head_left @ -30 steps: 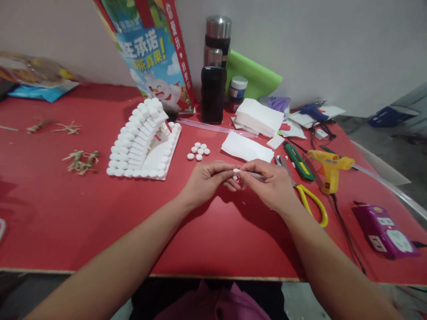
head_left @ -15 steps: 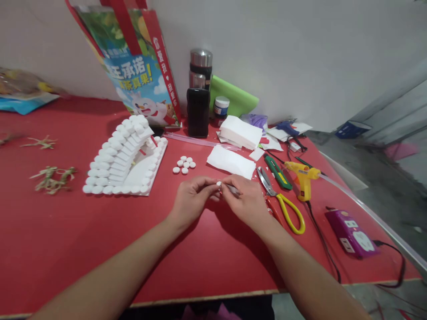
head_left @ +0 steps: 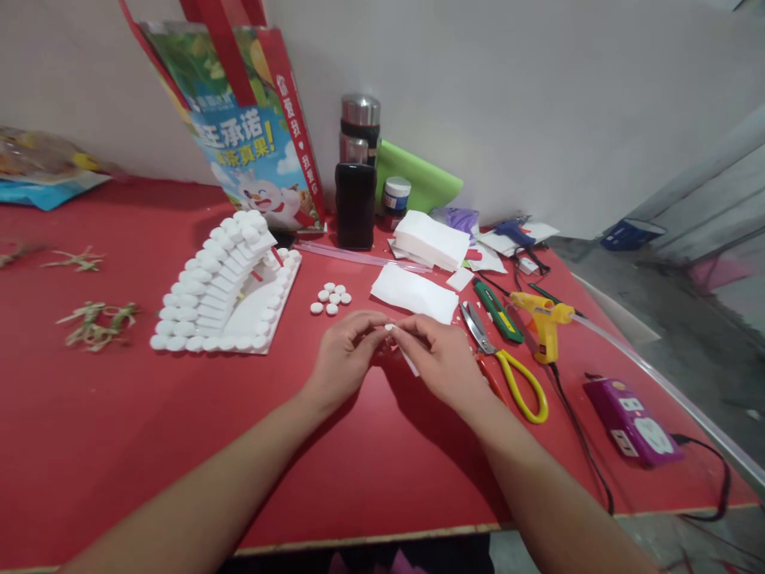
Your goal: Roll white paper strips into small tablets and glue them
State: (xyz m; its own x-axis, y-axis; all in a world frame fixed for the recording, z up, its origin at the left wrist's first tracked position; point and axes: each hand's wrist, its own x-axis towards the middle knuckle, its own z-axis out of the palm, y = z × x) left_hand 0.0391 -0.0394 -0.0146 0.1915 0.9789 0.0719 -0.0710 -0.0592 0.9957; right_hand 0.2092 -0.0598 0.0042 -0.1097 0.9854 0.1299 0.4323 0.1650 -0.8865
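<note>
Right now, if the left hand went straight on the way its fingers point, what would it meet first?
Most likely the small white piece pinched by the right hand, then that hand itself; they sit so close that depth is hard to judge.

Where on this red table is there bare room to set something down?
Bare red tabletop lies between the forearms, nearer than the left hand and right hand, and at front left, nearer than the straw pieces and white model. The right is crowded: scissors, green cutter, yellow glue gun, purple power box.
</note>
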